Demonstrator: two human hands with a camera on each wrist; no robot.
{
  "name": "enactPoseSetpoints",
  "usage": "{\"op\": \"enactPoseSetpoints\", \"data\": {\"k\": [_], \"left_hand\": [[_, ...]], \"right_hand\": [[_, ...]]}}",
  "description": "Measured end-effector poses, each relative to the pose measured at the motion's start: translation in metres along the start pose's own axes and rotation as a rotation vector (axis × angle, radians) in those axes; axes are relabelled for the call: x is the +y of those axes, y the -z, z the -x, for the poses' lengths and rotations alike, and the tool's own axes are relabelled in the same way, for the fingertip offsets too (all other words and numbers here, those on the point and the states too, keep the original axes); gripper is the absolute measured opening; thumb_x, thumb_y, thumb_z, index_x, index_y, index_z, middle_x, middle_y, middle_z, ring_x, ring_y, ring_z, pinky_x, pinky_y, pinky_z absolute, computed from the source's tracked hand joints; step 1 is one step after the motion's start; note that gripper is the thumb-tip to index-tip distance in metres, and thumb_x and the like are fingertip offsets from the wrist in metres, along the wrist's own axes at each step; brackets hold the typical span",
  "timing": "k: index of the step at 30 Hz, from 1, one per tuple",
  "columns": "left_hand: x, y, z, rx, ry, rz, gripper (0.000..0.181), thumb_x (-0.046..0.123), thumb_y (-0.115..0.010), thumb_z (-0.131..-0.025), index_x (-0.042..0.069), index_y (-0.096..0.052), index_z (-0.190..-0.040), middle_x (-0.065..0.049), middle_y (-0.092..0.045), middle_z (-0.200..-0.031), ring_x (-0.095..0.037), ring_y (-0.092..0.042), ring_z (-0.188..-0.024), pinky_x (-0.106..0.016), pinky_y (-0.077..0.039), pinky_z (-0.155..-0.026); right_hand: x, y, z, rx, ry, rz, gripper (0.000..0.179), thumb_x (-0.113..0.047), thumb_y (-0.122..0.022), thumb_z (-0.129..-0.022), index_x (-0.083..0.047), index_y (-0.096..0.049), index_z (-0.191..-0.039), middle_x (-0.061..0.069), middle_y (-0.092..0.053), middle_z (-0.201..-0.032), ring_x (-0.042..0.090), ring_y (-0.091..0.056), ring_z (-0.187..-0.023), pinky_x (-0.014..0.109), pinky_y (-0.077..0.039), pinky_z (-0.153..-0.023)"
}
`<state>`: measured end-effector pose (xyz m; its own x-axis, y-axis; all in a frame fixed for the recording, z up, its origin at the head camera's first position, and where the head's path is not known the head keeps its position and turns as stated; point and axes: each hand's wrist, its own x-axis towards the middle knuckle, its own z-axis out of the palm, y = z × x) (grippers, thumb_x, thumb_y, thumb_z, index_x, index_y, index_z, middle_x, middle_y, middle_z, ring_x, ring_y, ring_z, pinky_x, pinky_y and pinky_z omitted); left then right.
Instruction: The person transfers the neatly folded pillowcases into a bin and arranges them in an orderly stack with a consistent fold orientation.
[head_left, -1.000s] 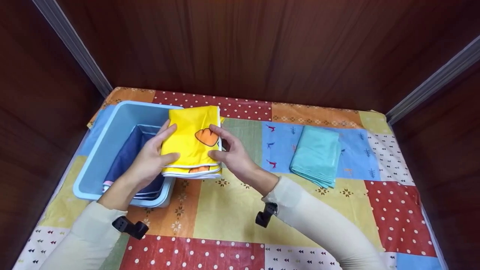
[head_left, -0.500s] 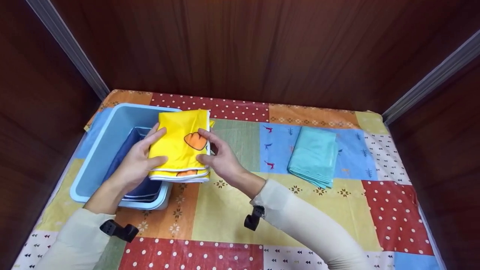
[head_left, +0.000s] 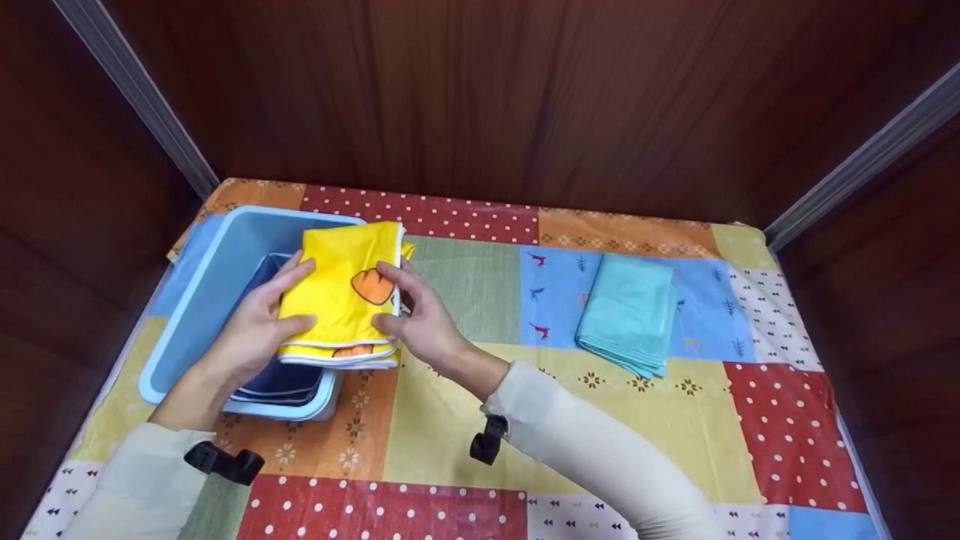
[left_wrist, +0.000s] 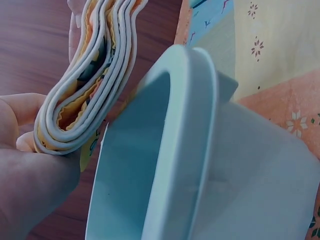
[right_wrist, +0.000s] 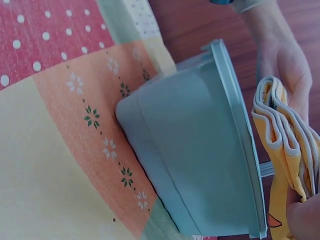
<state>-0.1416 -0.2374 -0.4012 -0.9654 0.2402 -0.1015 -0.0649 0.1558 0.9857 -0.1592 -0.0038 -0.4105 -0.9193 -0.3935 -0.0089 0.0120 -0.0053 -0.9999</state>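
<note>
A folded yellow cloth (head_left: 334, 307) with white piped edges and an orange print hangs over the right part of a light blue bin (right_wrist: 190, 145). My left hand (head_left: 251, 322) grips its left side, thumb on top. On its right side, my right hand (head_left: 424, 319) pinches the edge between thumb and fingers. The cloth's stacked layers (left_wrist: 95, 80) show in the left wrist view, above the bin's rim and apart from it. Inside the bin lies a dark navy folded item (head_left: 277, 379), partly hidden by the left hand and the yellow cloth.
A folded teal cloth (head_left: 628, 315) lies on the right of the patchwork tablecloth (head_left: 450, 427). Dark wood-grain panels (head_left: 480, 105) enclose the back and both sides. The bin stands near the left edge of the table.
Both hands have carried the yellow cloth leftward and slightly nearer, further over the bin. Their grip looks the same. The head view has shifted slightly; the teal cloth stays in place.
</note>
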Motion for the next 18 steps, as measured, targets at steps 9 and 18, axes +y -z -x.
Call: {"op": "enactPoseSetpoints", "data": {"k": [9,18], "left_hand": [[0.001,0.011,0.005,0.007,0.013,0.004,0.072,-0.015,-0.046,-0.097,0.003,-0.020,-0.161,-0.002,0.003,-0.172,-0.024,0.000,-0.156,-0.021,-0.030,-0.114],[-0.002,0.023,0.007,0.013,-0.015,0.018,0.072,-0.017,-0.046,-0.095,-0.001,-0.019,-0.161,-0.005,0.003,-0.172,-0.024,0.005,-0.156,-0.015,-0.030,-0.112]], "right_hand": [[0.000,-0.010,-0.004,-0.009,0.012,0.001,0.068,0.009,-0.060,-0.091,-0.004,-0.041,-0.154,0.009,-0.014,-0.169,0.025,-0.036,-0.146,0.030,-0.040,-0.112],[-0.001,-0.020,-0.010,-0.014,0.016,-0.022,0.068,0.011,-0.060,-0.090,-0.003,-0.041,-0.154,0.007,-0.013,-0.169,0.024,-0.037,-0.145,0.028,-0.046,-0.106]]}}
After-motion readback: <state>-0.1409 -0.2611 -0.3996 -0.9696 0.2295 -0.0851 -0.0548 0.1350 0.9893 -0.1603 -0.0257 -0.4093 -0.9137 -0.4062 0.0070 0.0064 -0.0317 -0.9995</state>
